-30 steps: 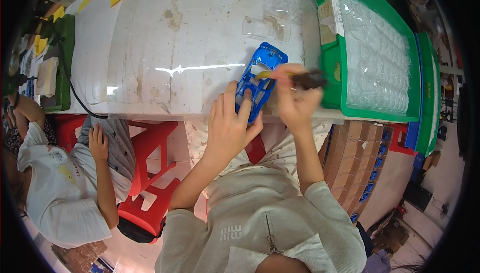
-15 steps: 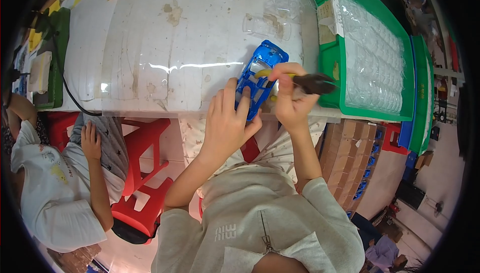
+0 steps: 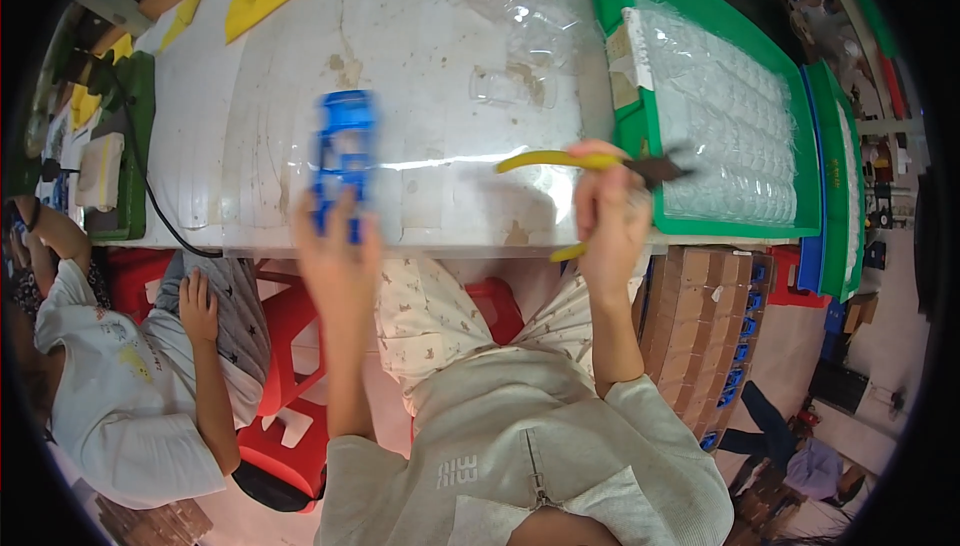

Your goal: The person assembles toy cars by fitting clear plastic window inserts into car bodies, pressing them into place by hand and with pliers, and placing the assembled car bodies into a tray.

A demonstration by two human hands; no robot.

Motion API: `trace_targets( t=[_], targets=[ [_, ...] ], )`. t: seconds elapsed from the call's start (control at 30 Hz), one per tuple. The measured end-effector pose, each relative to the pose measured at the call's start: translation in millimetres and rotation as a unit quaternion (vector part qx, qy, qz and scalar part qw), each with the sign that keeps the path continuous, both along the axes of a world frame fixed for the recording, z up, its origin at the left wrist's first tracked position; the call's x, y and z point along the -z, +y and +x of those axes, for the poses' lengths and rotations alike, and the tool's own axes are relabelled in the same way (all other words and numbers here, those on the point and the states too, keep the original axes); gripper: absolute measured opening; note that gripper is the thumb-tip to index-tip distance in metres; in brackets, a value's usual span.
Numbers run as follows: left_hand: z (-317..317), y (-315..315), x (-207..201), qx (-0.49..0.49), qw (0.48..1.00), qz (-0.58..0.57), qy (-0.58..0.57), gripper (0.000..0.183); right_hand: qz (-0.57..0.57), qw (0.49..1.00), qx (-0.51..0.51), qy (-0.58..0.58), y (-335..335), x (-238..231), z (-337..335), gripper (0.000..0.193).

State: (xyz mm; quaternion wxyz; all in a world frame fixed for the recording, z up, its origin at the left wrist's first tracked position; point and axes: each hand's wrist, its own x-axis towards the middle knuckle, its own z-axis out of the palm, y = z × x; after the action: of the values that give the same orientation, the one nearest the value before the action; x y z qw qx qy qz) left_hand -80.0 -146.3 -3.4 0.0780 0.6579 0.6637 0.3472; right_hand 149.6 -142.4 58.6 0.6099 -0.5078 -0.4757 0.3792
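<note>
Left hand [image 3: 338,254]: gripping the blurred blue toy-car shell [image 3: 346,141] over the counter [image 3: 430,76]
Right hand [image 3: 612,231]: closed round yellow-handled pliers [image 3: 545,159]
Grey shirt [image 3: 610,446]: pale chest lettering
Green tray [image 3: 735,228]: paper label [image 3: 622,71], illegible

A wide fisheye camera on the person's head, the left of a pair, looks steeply down past the near shirt [image 3: 610,446]. Left hand [image 3: 338,251] and right hand [image 3: 610,218] fall mid-view at close range; the table [image 3: 440,66] stretches far, co-worker [image 3: 130,396] left, tray [image 3: 638,131] right. Straight lines bend toward the margins.
</note>
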Motion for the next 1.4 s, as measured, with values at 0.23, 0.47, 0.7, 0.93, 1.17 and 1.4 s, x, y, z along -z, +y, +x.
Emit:
trace_targets(
  t=[0.23, 0.47, 0.7, 0.93, 1.17, 1.4],
  targets=[
    [-175.3, 75.5, -8.2, -0.157, 0.974, 0.044, 0.156, 0.032, -0.274, 0.881, -0.339, 0.185, 108.1, 31.0, -123.2, 0.027],
    [-73.6, 64.6, -75.2, -0.119, 0.941, 0.194, 0.251, 0.031, -0.04, 0.964, -0.097, -0.244, 99.8, 49.4, -150.7, 0.034],
    [94.6, 70.8, -47.4, 0.296, 0.947, 0.109, 0.055, 0.033, 0.187, 0.952, -0.028, -0.242, -101.5, 85.1, 3.5, 0.014],
    [117.7, 73.7, -23.2, 0.316, 0.936, 0.056, 0.145, 0.029, -0.221, 0.674, 0.554, -0.435, -374.8, 157.3, 245.1, 0.029],
    [116.9, 51.5, -16.9, 0.367, 0.919, 0.075, 0.125, 0.028, -0.518, 0.314, 0.685, -0.405, -658.3, 240.7, 336.6, 0.044],
    [112.2, 30.8, -19.2, 0.338, 0.922, 0.12, 0.143, 0.033, -0.684, 0.253, 0.651, -0.21, -658.1, 234.8, 371.9, 0.047]
  ],
)
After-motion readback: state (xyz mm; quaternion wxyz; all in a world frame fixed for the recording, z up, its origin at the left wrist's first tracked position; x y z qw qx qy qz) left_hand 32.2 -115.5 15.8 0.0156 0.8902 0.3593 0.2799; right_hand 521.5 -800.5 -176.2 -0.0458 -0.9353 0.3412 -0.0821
